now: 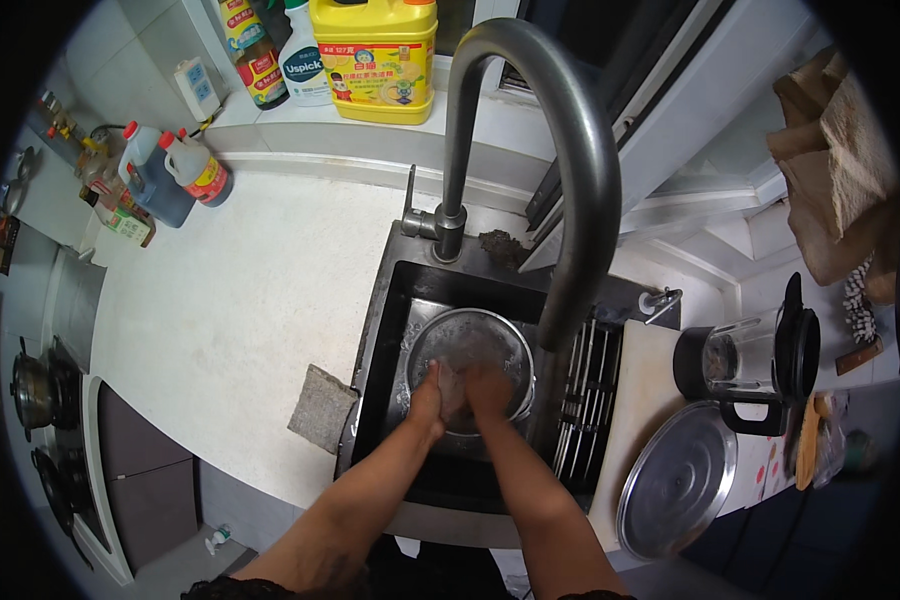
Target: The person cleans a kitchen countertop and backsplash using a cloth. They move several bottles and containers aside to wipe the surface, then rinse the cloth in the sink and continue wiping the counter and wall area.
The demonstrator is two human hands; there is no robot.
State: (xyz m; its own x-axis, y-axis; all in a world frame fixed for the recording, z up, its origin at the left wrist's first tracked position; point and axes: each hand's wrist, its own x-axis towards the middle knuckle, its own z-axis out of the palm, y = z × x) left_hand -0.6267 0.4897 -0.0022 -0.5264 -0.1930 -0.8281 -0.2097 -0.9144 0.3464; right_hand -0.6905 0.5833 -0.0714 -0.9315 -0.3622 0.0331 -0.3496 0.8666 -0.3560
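Reaching over bowl [470, 324], left hand [427, 404], right hand [487, 388], fingers' grip unclear, labelled yellow jug [375, 62]

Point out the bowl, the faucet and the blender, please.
Bowl [474, 328], head view: far inner wall.
Faucet [588, 180], head view: downward part of its neck.
Blender [745, 350], head view: clear jug.

Black sleeves [238, 589] with uneven edges leave the forearms [370, 490] and hands [426, 408] bare.
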